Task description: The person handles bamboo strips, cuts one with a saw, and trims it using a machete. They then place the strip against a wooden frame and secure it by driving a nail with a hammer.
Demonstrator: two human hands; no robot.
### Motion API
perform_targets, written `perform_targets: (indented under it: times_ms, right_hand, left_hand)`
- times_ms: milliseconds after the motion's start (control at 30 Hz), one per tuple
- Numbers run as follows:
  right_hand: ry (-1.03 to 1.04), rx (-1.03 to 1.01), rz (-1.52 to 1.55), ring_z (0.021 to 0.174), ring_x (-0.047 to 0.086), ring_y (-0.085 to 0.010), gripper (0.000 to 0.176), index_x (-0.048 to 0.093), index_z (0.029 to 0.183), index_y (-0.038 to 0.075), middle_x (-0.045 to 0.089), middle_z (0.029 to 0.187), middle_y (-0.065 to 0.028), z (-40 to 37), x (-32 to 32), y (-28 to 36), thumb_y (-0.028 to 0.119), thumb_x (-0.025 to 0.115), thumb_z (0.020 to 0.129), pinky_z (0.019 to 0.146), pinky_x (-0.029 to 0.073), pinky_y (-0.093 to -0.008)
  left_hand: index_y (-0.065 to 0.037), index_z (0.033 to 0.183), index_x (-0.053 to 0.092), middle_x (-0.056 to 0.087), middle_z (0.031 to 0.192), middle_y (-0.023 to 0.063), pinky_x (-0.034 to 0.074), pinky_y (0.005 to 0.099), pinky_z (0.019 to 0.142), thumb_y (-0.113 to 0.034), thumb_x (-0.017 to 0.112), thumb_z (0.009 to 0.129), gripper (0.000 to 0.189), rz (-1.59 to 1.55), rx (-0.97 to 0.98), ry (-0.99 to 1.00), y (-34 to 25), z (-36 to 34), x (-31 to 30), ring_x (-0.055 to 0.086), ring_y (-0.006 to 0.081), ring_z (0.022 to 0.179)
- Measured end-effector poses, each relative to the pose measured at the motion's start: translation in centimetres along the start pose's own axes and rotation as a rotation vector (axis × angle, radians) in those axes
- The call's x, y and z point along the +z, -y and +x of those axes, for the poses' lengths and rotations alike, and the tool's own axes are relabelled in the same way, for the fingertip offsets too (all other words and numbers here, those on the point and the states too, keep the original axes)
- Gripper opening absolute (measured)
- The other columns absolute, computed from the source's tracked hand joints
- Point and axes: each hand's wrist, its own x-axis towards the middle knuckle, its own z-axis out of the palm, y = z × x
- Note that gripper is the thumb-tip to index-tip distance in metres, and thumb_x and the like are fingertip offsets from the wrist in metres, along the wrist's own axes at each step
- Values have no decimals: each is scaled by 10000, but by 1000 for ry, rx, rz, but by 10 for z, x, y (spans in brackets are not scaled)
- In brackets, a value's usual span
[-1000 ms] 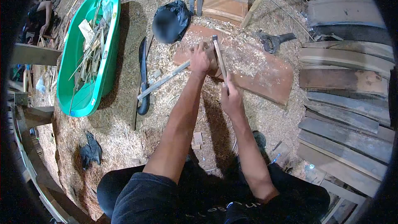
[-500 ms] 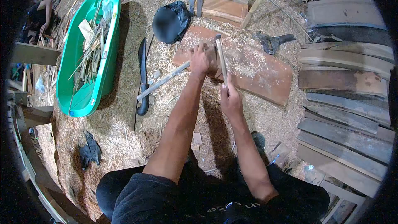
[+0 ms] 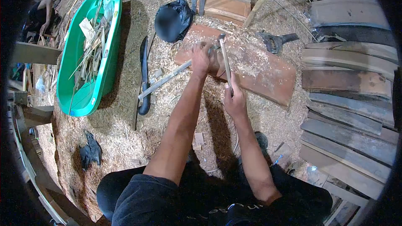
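My right hand [image 3: 235,100] is wrapped round the wooden handle of a hammer [image 3: 225,58], its dark head raised near my left fingers. Over the reddish-brown wooden board [image 3: 268,77], my left hand [image 3: 201,60] is closed with curled fingers; what they grip is hidden. A pale wooden strip [image 3: 165,79] runs from the lower left up to the side of that hand, its far end out of sight there. Wood shavings are scattered across the board.
Left of my arms lie a machete [image 3: 144,75] and a green tub [image 3: 111,54] of wood scraps. A black plastic bag [image 3: 183,12] sits beyond the board. Curved planks [image 3: 347,81] line the right side. Another person [image 3: 42,16] is at far left.
The hammer head has shifted slightly and tilts differently beside my left fingers. My right hand has moved a little. My left hand and the strip stay nearly in place.
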Motion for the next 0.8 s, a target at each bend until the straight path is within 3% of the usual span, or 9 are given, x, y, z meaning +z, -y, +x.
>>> perform_targets:
  times_ms: [133,333,433,533,700,800]
  right_hand:
    - [43,39,0,1055,649,-439,534,362,1480,-17,621,1156,-330,-1,-5,11,199,467,1003,858,525,-446]
    - [-97,-122,32,992,667,-441,534,355,1490,-3,646,1090,-316,1,7,4,143,466,988,829,536,-449]
    - [-8,-8,-41,965,676,-434,538,353,1493,2,646,1090,-316,4,-1,9,128,470,983,791,545,-430]
    - [11,152,77,991,671,-432,542,347,1501,13,638,1105,-326,-1,-13,37,149,465,989,801,539,-430]
    - [0,-68,-77,1054,650,-435,531,345,1498,1,642,1113,-321,5,0,8,179,457,1010,857,523,-439]
    - [-41,2,80,1079,638,-442,526,349,1500,14,638,1133,-320,0,4,10,182,450,1012,894,512,-443]
  left_hand:
    - [-162,1028,710,644,1132,64,365,444,979,-257,719,807,241,50,-43,7,-2,-1,-3,551,270,1095]
    - [-159,1018,712,650,1113,70,373,450,970,-296,707,819,241,99,-66,37,2,-1,5,553,276,1093]
    - [-149,1018,713,653,1101,75,375,453,976,-290,701,822,241,75,-69,39,-1,1,3,557,284,1088]
    - [-142,1023,715,657,1103,80,373,454,987,-277,696,823,242,64,-75,42,-1,1,1,560,288,1086]
    - [-136,1022,716,660,1118,86,369,460,991,-254,700,813,241,75,-83,61,-4,3,-1,561,290,1091]
    - [-137,1019,716,661,1115,87,367,463,994,-247,706,806,240,73,-74,51,-3,-1,-2,561,291,1090]
